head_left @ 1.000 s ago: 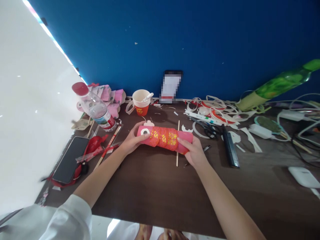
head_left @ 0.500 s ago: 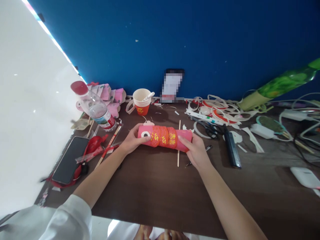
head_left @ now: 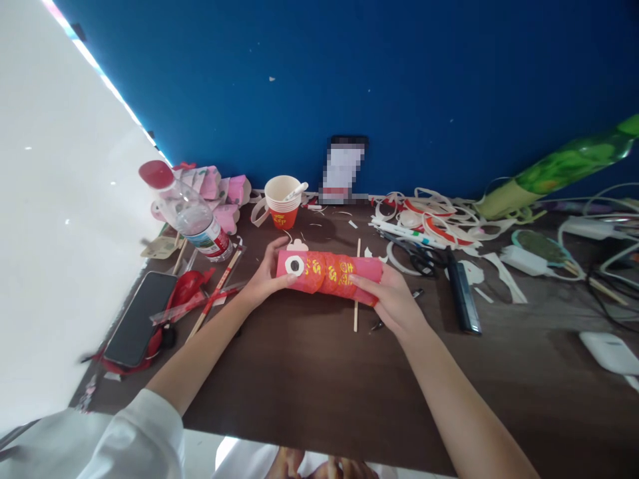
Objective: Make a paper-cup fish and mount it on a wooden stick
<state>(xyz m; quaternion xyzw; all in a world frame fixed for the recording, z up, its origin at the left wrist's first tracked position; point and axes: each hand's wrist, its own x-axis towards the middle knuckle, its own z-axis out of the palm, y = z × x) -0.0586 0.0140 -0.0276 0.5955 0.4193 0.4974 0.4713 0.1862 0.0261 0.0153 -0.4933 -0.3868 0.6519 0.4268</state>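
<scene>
Between my two hands I hold a red and pink paper tube sideways above the dark table. Yellow lettering runs over its scalloped middle, and a round white eye with a black centre sits near its left end. A small pale scalloped piece shows on its upper edge. My left hand is closed around the left end, thumb below the eye. Around the right end my right hand is closed, its thumb lying across the front. A thin wooden stick lies on the table behind the tube.
Paper cups and a plastic bottle stand at the back left. A phone leans on the blue wall. Paper strips, scissors and a dark blue tool lie right. Another phone lies left.
The tube has rolled slightly in my hands, so the eye shows fuller. My right thumb has shifted a little left along the tube.
</scene>
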